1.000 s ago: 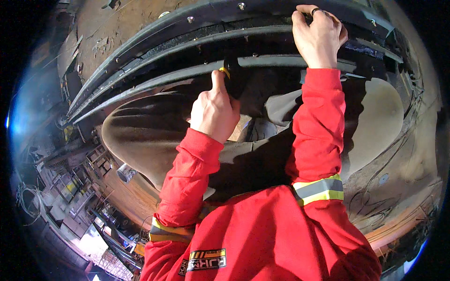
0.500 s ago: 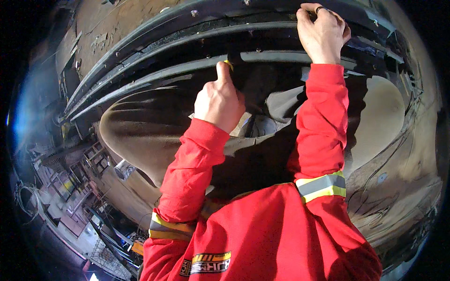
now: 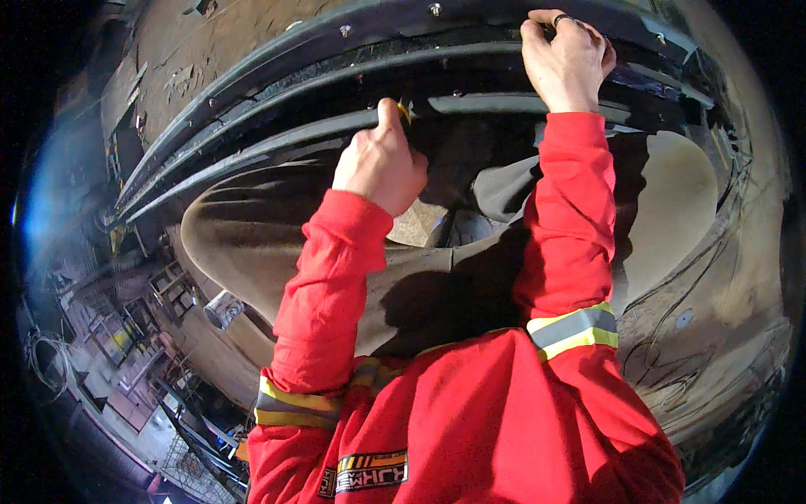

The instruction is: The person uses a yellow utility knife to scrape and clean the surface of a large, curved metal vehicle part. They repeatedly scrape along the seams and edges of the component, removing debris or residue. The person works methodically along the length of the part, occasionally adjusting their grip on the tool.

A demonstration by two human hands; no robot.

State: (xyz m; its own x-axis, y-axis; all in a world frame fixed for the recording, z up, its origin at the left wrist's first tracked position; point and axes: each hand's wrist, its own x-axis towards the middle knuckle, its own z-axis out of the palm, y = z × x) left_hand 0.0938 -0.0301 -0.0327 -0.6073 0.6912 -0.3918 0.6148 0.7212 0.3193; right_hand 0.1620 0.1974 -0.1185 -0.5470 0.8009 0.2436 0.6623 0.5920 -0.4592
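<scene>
My left hand is closed round something dark with a yellow part, its thumb pointing up along it. Most of that thing is hidden, so its kind does not show. It reaches towards the lower rib of a dark, ribbed metal structure. Farther up and to the right, my right hand has its fingers bent together at the upper ribs, with a dark ring on one finger. Whatever those fingers pinch is hidden. Shiny bolts, one near the top, stand along the structure.
My bent knees in brown trousers spread below the structure. A pale cylinder lies beyond the left knee. Cables run along the right side, and cluttered racks and coiled wire fill the lower left.
My left hand has shifted slightly left and up with the yellow-and-dark thing. My right hand sits slightly farther left in the picture, its fingers still bent.
</scene>
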